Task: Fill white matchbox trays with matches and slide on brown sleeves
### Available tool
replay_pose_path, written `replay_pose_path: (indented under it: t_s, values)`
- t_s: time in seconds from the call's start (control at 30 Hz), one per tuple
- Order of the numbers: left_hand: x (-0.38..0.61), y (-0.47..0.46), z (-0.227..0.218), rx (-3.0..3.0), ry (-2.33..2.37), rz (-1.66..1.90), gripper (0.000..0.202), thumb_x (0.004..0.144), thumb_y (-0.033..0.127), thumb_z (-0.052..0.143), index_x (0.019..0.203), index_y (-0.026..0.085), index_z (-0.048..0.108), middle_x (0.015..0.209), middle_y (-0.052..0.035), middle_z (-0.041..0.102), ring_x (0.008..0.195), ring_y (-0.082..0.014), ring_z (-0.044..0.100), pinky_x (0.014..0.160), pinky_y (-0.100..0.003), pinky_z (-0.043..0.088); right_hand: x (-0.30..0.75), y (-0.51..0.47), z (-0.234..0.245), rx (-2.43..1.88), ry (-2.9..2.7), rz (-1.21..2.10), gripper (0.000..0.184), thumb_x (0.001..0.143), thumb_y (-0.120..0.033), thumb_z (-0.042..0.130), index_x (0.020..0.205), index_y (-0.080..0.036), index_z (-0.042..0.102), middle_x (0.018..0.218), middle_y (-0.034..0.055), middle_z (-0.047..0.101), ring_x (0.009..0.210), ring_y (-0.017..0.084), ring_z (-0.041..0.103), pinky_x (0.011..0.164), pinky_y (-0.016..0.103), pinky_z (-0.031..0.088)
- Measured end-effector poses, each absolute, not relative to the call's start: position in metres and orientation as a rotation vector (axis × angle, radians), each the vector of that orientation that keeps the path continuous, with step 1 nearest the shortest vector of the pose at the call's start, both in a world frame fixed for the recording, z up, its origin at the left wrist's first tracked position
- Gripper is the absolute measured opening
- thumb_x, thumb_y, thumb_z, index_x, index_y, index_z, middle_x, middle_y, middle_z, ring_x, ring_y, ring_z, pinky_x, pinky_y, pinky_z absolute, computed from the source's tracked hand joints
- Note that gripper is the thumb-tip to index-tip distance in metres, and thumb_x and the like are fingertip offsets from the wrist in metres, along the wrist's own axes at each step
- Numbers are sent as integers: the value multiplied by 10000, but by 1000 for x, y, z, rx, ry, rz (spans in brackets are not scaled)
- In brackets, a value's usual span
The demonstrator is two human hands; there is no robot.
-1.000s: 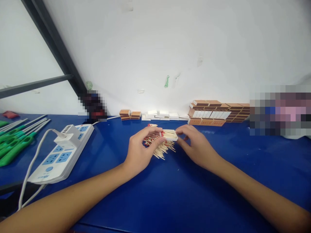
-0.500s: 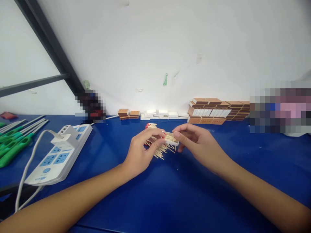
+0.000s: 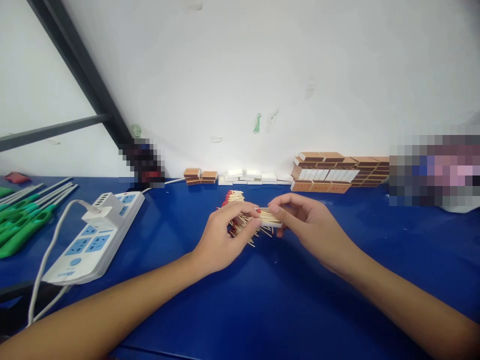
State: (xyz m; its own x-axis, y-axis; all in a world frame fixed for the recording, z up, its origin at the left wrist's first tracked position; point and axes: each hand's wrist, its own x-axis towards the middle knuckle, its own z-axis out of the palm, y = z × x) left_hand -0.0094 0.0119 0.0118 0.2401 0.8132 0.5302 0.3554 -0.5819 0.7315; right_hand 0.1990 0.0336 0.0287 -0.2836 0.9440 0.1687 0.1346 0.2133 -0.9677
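A small white matchbox tray (image 3: 276, 224) is held up between my two hands, with a bundle of matches (image 3: 268, 216) lying lengthwise in it. My left hand (image 3: 229, 232) pinches the red-headed end of that bundle between thumb and forefinger, at the tray's left end. At the other end, the curled fingers and thumb of my right hand (image 3: 303, 215) grip the tray. Behind and below my left hand lies a pile of loose matches (image 3: 235, 196), partly covered by the fingers.
White trays (image 3: 253, 176) line the wall, beside small matchboxes (image 3: 209, 176). A stack of brown matchboxes (image 3: 326, 186) stands right. On the left are a power strip (image 3: 107, 250) with a white cable and green-handled tools (image 3: 30, 220). A blue table (image 3: 262, 310) lies beneath.
Both hands and the tray have shifted slightly right in view, and the tray sits more level. More of the loose match pile shows behind my left hand.
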Motion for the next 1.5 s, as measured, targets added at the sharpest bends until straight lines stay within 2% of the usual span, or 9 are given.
replay_pose_path:
  t_s: [0.13, 0.23, 0.37, 0.5, 0.77, 0.9, 1.07, 1.23, 1.5]
  values:
    - [-10, 11, 11, 1955, 1128, 1358, 243, 963, 328, 707, 1179, 229, 657, 1028, -47, 743, 814, -158, 682, 719, -294, 544, 197, 32, 30, -1007, -1621, 1196, 384, 880, -585, 754, 957, -214, 691, 790, 22, 731, 629, 166, 651, 623, 327, 568]
    - [-11, 11, 11, 1882, 1125, 1369, 289, 947, 360, 724, 1185, 223, 637, 927, -38, 737, 749, -156, 669, 636, -274, 521, 195, 30, 32, -993, -1633, 1200, 372, 881, -575, 757, 955, -216, 688, 812, 26, 738, 648, 167, 658, 646, 333, 590]
    - [-10, 12, 11, 1760, 1084, 1288, 243, 956, 409, 706, 1094, 211, 683, 676, 17, 654, 597, -136, 623, 561, -258, 493, 195, 27, 31, -1002, -1685, 1183, 341, 910, -548, 731, 996, -222, 683, 847, 29, 737, 673, 169, 671, 666, 334, 601]
    - [-9, 14, 12, 1630, 1064, 1277, 235, 927, 417, 734, 974, 186, 721, 578, 38, 606, 475, -98, 545, 463, -218, 443, 195, 26, 29, -1021, -1679, 1181, 338, 922, -516, 730, 1077, -223, 659, 886, 29, 743, 650, 159, 684, 659, 327, 603]
    - [-8, 14, 14, 1457, 1052, 1233, 322, 908, 453, 757, 957, 140, 698, 626, 11, 661, 460, -93, 598, 404, -175, 486, 193, 28, 29, -1020, -1611, 1217, 351, 890, -513, 765, 1022, -207, 655, 878, 34, 751, 632, 153, 698, 629, 309, 621]
    - [-7, 15, 14, 1407, 1002, 1214, 353, 884, 460, 785, 993, 139, 689, 623, 5, 672, 508, -140, 672, 411, -197, 534, 194, 28, 27, -1040, -1623, 1209, 357, 880, -531, 770, 975, -211, 643, 866, 36, 759, 667, 183, 736, 660, 326, 628]
    - [-7, 18, 15, 1350, 978, 1219, 354, 894, 458, 776, 957, 120, 688, 622, -29, 708, 504, -151, 684, 454, -226, 581, 197, 28, 28, -1088, -1777, 953, 293, 929, -499, 717, 954, -208, 699, 812, 36, 741, 670, 181, 711, 663, 329, 599]
    - [-7, 18, 12, 1363, 975, 1238, 343, 897, 449, 782, 963, 122, 701, 650, -36, 722, 528, -160, 707, 456, -224, 585, 199, 29, 29, -1066, -1918, 787, 197, 963, -412, 677, 941, -224, 733, 923, 44, 743, 801, 187, 707, 713, 331, 594]
    - [-7, 18, 10, 1384, 1002, 1219, 337, 896, 440, 786, 977, 123, 705, 639, -37, 718, 559, -170, 726, 468, -216, 589, 204, 29, 28, -1027, -2123, 556, 123, 1009, -268, 590, 940, -227, 683, 1002, 42, 691, 857, 178, 652, 711, 333, 558]
